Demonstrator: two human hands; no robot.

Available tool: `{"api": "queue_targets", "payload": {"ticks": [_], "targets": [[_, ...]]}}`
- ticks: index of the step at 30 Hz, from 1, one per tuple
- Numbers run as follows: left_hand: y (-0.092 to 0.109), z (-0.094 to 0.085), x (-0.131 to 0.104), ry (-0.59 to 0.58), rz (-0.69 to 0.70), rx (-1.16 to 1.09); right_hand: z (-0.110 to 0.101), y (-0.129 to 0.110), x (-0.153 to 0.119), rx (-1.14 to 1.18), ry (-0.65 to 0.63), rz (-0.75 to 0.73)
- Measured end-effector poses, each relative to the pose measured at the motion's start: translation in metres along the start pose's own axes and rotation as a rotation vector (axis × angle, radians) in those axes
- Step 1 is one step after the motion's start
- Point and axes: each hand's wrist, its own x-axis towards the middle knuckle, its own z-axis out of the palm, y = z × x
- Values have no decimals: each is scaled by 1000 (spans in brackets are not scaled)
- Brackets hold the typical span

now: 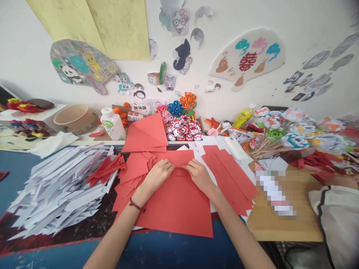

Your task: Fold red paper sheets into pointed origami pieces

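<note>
A large sheet of red paper [179,209] lies flat in the middle of the table. Over its upper part, my left hand [159,172] and my right hand [198,175] pinch a small piece of red paper [178,172] from both sides. Its outline blends with the red beneath, so I cannot tell its exact shape or fold. Left of my hands are small cut red pieces [137,166], and a stack of larger red sheets [147,134] sits just behind. Long red strips [227,175] are spread to the right.
A big heap of folded white paper [64,190] fills the left, with folded red pieces [108,170] on it. Behind stand a white bottle [113,125], paper flowers [184,129] and a yellow bottle [243,116]. At right, another person's sleeve [338,220] borders a wooden table [283,231].
</note>
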Motion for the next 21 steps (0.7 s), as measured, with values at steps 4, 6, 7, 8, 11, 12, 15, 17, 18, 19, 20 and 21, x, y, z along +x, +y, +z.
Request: {"api": "queue_targets", "payload": {"ticks": [4, 6, 7, 8, 11, 12, 15, 17, 18, 19, 20, 21], "targets": [[2, 3, 0, -9, 50, 103, -7, -4, -2, -213, -62, -114], [3, 4, 1, -16, 61, 116, -9, -7, -1, -279, -90, -158], [3, 4, 2, -19, 66, 119, -10, -8, -1, -309, -106, -176], [4, 4, 2, -23, 71, 125, -10, -9, -1, -336, -121, -191], [5, 3, 4, -35, 85, 148, -11, -12, 0, -392, -154, -212], [6, 3, 4, -38, 89, 155, -12, -13, 1, -405, -161, -212], [8, 4, 5, -47, 99, 167, -12, -16, 2, -411, -169, -194], [10, 5, 4, -51, 101, 170, -13, -18, 2, -384, -173, -167], [11, 5, 3, -52, 101, 171, -13, -19, 2, -368, -177, -146], [11, 5, 1, -53, 98, 174, -13, -21, 1, -350, -182, -122], [11, 4, 0, -52, 95, 176, -13, -21, 0, -330, -187, -96], [12, 3, -2, -51, 93, 178, -13, -22, -1, -307, -191, -68]]}}
